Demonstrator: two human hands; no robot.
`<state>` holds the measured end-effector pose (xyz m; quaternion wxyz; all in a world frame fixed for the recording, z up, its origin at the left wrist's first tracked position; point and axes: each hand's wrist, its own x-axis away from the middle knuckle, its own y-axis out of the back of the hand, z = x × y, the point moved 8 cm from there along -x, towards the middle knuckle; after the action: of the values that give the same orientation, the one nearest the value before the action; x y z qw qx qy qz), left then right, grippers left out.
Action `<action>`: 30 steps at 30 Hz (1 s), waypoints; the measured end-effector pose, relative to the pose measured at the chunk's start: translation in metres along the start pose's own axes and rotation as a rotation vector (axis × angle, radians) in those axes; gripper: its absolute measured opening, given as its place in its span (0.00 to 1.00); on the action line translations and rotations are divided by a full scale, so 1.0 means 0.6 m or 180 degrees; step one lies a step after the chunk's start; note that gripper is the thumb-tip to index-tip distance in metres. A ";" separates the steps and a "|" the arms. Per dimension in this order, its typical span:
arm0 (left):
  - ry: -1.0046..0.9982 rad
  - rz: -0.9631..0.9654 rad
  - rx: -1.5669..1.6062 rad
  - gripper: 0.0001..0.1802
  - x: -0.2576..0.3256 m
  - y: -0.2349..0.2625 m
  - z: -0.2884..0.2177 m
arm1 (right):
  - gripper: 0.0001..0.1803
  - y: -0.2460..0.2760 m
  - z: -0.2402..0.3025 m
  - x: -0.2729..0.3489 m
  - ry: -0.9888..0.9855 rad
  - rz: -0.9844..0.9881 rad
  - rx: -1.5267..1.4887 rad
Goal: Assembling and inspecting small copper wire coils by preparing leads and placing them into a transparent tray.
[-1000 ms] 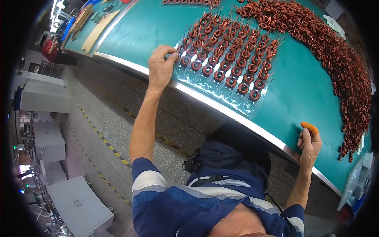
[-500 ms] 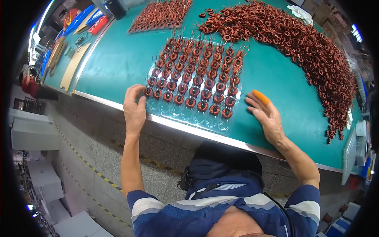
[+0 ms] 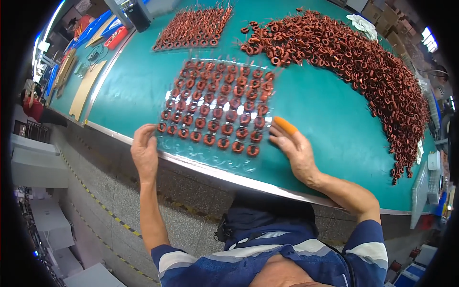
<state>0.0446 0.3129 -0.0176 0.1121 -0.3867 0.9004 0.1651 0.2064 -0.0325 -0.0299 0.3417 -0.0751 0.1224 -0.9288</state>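
Tabletop (image 3: pixel 334 134) spreads from the clear coil tray (image 3: pixel 203 155) rightward to a heap (image 3: pixel 354 62); its metal edge (image 3: pixel 263 188) runs near the tray's front. Left hand (image 3: pixel 144 150) curls at the tray's left, grip impossible to tell; right hand (image 3: pixel 299 155), open, flanks its right, 1 orange cap (image 3: pixel 285 126) on. Blur softens the coils (image 3: pixel 209 138).

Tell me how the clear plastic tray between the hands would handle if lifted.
The tray would likely flex, since its clear plastic looks thin. It may feel heavy for such a thin sheet, given its rows of copper-coloured coils. Tilting might spill some, since no lid is apparent.
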 end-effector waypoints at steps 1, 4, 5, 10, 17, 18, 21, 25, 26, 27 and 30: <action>0.0034 -0.0121 -0.0090 0.17 0.001 0.002 0.006 | 0.34 0.004 -0.010 -0.010 -0.0018 0.0123 -0.0003; -0.0147 -0.0555 -0.0631 0.14 0.018 0.008 0.026 | 0.35 0.014 -0.027 -0.036 -0.0093 0.0550 0.0089; -0.0176 -0.0595 -0.0623 0.14 0.032 0.000 0.037 | 0.34 0.023 -0.028 -0.041 -0.0091 0.0605 0.0288; -0.1002 -0.0995 -0.1774 0.13 0.045 -0.027 -0.010 | 0.18 0.071 0.130 -0.149 0.1670 0.0130 0.2092; -0.1052 -0.1042 -0.1839 0.13 0.042 -0.032 -0.012 | 0.19 0.083 0.227 -0.395 0.2482 -0.0060 0.3773; -0.1024 -0.1009 -0.1865 0.13 0.042 -0.031 -0.012 | 0.20 0.081 0.214 -0.423 0.2132 0.0069 0.3885; -0.1007 -0.0990 -0.1828 0.13 0.037 -0.037 -0.018 | 0.27 0.084 0.171 -0.496 0.1219 0.0584 0.4287; -0.0993 -0.0986 -0.1816 0.13 0.040 -0.030 -0.017 | 0.23 0.029 0.127 -0.510 0.1103 0.1618 0.4517; -0.0979 -0.0989 -0.1833 0.13 0.041 -0.026 -0.016 | 0.20 0.025 0.124 -0.510 0.1031 0.1541 0.4455; -0.0995 -0.1006 -0.1833 0.13 0.041 -0.024 -0.017 | 0.20 0.027 0.122 -0.515 0.1031 0.1546 0.4456; -0.0980 -0.0990 -0.1838 0.13 0.036 -0.029 -0.018 | 0.19 0.054 0.131 -0.528 0.0862 0.1152 0.4304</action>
<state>0.0417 0.2835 -0.0186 0.1563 -0.5053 0.7196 0.4498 0.4834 0.1367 0.0189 0.4441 0.2909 -0.4286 -0.7311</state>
